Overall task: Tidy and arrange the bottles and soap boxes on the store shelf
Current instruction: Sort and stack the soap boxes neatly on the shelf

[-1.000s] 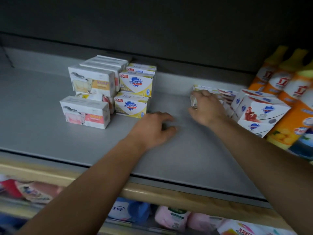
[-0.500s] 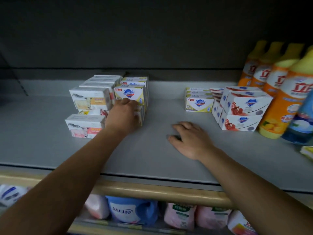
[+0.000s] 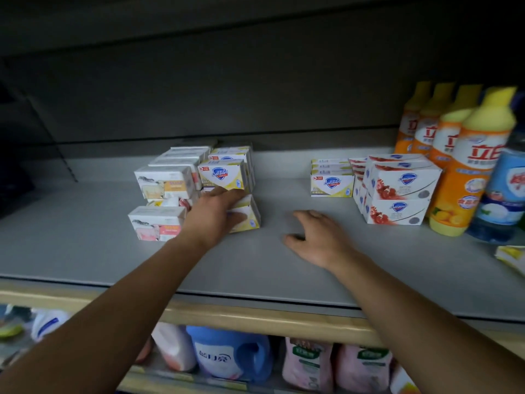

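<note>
On the grey shelf (image 3: 284, 268), my left hand (image 3: 213, 217) grips the lower yellow Safeguard soap box (image 3: 250, 216) at the bottom of a stack; another yellow Safeguard box (image 3: 223, 174) sits on top. Left of them stand white soap boxes (image 3: 163, 182) and one nearer the front (image 3: 154, 223). My right hand (image 3: 315, 237) rests palm down on the bare shelf, fingers apart, holding nothing. To the right are a second yellow Safeguard stack (image 3: 331, 183), red-and-white Safeguard boxes (image 3: 397, 191), and orange detergent bottles (image 3: 468, 166) with yellow caps.
A blue-labelled bottle (image 3: 505, 194) stands at the far right, and a yellow packet (image 3: 511, 257) lies near the right edge. The shelf's wooden front lip (image 3: 255, 317) runs below. The lower shelf holds a blue jug (image 3: 227, 356) and pink refill pouches (image 3: 309, 362).
My left hand went from the shelf's middle to the left yellow Safeguard stack and closed on its lower box. My right hand left the right-hand boxes and now lies flat on the shelf.
</note>
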Action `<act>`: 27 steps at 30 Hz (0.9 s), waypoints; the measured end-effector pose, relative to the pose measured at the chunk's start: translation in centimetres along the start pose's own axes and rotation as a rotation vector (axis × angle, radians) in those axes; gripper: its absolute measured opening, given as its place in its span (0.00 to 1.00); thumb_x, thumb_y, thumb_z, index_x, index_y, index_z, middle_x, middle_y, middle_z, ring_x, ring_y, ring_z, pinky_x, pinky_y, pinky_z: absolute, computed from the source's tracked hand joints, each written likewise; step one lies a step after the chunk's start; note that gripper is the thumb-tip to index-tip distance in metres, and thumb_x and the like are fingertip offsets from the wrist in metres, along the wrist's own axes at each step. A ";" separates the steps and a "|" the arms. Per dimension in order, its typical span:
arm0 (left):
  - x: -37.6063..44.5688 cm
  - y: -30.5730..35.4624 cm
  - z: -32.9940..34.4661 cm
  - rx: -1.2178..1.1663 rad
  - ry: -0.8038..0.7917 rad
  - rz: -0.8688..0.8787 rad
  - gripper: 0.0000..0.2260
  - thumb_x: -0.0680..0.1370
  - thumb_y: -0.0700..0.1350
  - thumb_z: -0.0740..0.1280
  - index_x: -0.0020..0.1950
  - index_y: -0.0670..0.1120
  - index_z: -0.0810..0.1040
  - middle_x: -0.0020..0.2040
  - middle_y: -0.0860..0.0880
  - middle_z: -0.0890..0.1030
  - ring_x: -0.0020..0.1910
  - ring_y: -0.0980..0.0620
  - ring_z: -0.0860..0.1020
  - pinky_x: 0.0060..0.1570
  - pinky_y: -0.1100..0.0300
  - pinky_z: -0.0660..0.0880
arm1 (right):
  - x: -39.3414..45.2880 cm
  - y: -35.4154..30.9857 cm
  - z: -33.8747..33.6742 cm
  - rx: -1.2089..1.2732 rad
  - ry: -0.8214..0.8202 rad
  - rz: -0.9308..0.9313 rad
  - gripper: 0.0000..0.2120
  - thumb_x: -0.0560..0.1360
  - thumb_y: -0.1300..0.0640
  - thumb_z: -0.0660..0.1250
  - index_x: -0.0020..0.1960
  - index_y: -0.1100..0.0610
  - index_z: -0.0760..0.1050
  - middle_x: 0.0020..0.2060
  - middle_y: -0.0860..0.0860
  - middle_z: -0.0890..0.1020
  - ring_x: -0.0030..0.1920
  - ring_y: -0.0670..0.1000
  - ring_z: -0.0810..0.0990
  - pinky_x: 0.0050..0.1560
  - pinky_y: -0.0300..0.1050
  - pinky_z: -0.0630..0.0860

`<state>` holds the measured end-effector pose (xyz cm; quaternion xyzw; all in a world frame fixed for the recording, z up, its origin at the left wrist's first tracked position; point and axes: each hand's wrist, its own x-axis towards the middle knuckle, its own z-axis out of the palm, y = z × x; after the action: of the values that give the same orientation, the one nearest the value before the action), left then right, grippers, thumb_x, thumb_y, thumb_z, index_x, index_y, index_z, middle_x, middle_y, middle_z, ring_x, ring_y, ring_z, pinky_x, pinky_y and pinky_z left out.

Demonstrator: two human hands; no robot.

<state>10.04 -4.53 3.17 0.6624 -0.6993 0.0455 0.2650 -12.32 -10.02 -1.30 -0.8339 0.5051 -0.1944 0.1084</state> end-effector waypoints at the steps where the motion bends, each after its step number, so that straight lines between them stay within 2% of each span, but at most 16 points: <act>1: -0.3 0.3 -0.4 -0.036 0.006 0.012 0.20 0.74 0.45 0.72 0.67 0.48 0.77 0.59 0.42 0.79 0.59 0.42 0.76 0.57 0.57 0.71 | -0.4 -0.1 -0.4 0.070 0.031 -0.027 0.32 0.75 0.44 0.66 0.76 0.50 0.63 0.72 0.50 0.69 0.72 0.52 0.66 0.70 0.44 0.64; 4: -1.0 1.4 -1.3 -0.126 -0.003 0.006 0.19 0.75 0.48 0.72 0.65 0.51 0.78 0.56 0.50 0.81 0.52 0.51 0.77 0.47 0.66 0.67 | -2.0 -0.8 -1.6 0.277 0.121 -0.203 0.39 0.71 0.53 0.72 0.78 0.48 0.57 0.74 0.46 0.64 0.69 0.48 0.70 0.64 0.40 0.68; 6: -1.4 2.4 -1.7 -0.194 -0.036 0.000 0.17 0.74 0.49 0.72 0.63 0.52 0.79 0.52 0.55 0.81 0.48 0.55 0.77 0.43 0.72 0.68 | -3.0 -1.7 -2.3 0.274 0.129 -0.357 0.44 0.69 0.57 0.74 0.78 0.46 0.55 0.75 0.44 0.61 0.68 0.47 0.71 0.62 0.39 0.70; 8: -1.8 3.5 -1.9 -0.262 -0.080 0.029 0.15 0.75 0.48 0.72 0.61 0.50 0.80 0.51 0.55 0.81 0.50 0.55 0.78 0.47 0.72 0.71 | -3.8 -2.5 -2.7 0.208 0.161 -0.455 0.43 0.69 0.60 0.74 0.78 0.46 0.57 0.75 0.44 0.60 0.69 0.47 0.69 0.63 0.40 0.70; 10: -2.1 4.4 -2.0 -0.301 -0.089 0.038 0.14 0.75 0.48 0.72 0.60 0.49 0.80 0.51 0.55 0.81 0.50 0.56 0.78 0.47 0.73 0.71 | -4.3 -2.9 -3.1 0.203 0.212 -0.476 0.37 0.70 0.62 0.72 0.76 0.49 0.63 0.73 0.45 0.64 0.69 0.47 0.69 0.64 0.42 0.70; 12: -2.4 4.7 -2.0 -0.339 -0.068 0.021 0.14 0.75 0.48 0.71 0.60 0.48 0.80 0.51 0.55 0.81 0.51 0.56 0.78 0.47 0.71 0.70 | -4.8 -2.8 -3.4 0.241 0.241 -0.431 0.33 0.71 0.62 0.73 0.73 0.52 0.66 0.70 0.47 0.69 0.66 0.48 0.72 0.64 0.44 0.71; 14: -2.9 4.7 -2.1 -0.436 -0.046 -0.007 0.13 0.75 0.48 0.72 0.58 0.48 0.81 0.52 0.55 0.82 0.51 0.56 0.79 0.50 0.67 0.72 | -5.4 -2.5 -3.4 0.323 0.243 -0.328 0.33 0.71 0.62 0.74 0.72 0.52 0.67 0.66 0.48 0.73 0.59 0.47 0.76 0.61 0.45 0.73; 16: -3.5 4.5 -2.0 -0.701 -0.062 -0.039 0.13 0.73 0.45 0.74 0.57 0.48 0.81 0.52 0.52 0.83 0.51 0.56 0.80 0.52 0.62 0.76 | -6.0 -2.2 -3.3 0.505 0.212 -0.176 0.32 0.71 0.60 0.75 0.72 0.50 0.67 0.59 0.47 0.78 0.53 0.46 0.79 0.57 0.44 0.76; 18: -4.4 4.3 -1.2 -0.984 -0.088 -0.074 0.16 0.72 0.39 0.74 0.59 0.48 0.79 0.54 0.49 0.82 0.50 0.54 0.81 0.51 0.59 0.79 | -6.2 -1.9 -2.9 0.695 0.180 -0.052 0.27 0.74 0.56 0.73 0.70 0.49 0.70 0.56 0.47 0.81 0.52 0.45 0.81 0.58 0.44 0.77; 20: -5.2 4.2 0.2 -1.133 -0.093 -0.113 0.20 0.72 0.34 0.72 0.62 0.47 0.78 0.60 0.47 0.80 0.51 0.50 0.80 0.54 0.54 0.79 | -6.2 -1.8 -2.3 0.801 0.196 0.064 0.17 0.77 0.51 0.69 0.64 0.48 0.75 0.53 0.47 0.82 0.49 0.46 0.82 0.58 0.48 0.78; 21: -5.5 4.3 0.9 -1.196 -0.094 -0.136 0.20 0.72 0.34 0.72 0.63 0.45 0.77 0.61 0.45 0.80 0.51 0.48 0.80 0.55 0.50 0.78 | -6.2 -1.8 -2.1 0.851 0.215 0.124 0.11 0.78 0.48 0.66 0.59 0.49 0.77 0.49 0.47 0.83 0.44 0.46 0.83 0.57 0.52 0.79; 22: -5.7 4.3 1.6 -1.256 -0.094 -0.157 0.19 0.71 0.35 0.72 0.62 0.43 0.77 0.61 0.42 0.80 0.52 0.45 0.80 0.56 0.47 0.77 | -6.1 -1.9 -1.8 0.889 0.230 0.183 0.10 0.78 0.46 0.64 0.54 0.51 0.78 0.44 0.47 0.84 0.39 0.47 0.83 0.54 0.56 0.80; 24: -6.0 4.5 2.5 -1.319 -0.084 -0.189 0.14 0.71 0.39 0.71 0.56 0.41 0.80 0.56 0.39 0.82 0.51 0.43 0.80 0.55 0.45 0.78 | -6.1 -1.8 -1.4 0.886 0.248 0.272 0.16 0.77 0.40 0.61 0.48 0.52 0.78 0.37 0.48 0.84 0.32 0.48 0.83 0.46 0.54 0.82; 27: -5.8 4.4 3.1 -1.326 -0.061 -0.223 0.06 0.73 0.43 0.70 0.47 0.43 0.82 0.45 0.44 0.85 0.45 0.49 0.82 0.43 0.53 0.82 | -6.2 -2.0 -1.1 0.855 0.269 0.307 0.25 0.71 0.31 0.57 0.44 0.51 0.79 0.32 0.48 0.84 0.28 0.49 0.83 0.30 0.42 0.78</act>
<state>4.80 -0.06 -0.70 0.4285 -0.5139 -0.4401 0.5989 -13.81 -3.61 -0.89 -0.5975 0.5068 -0.4728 0.4032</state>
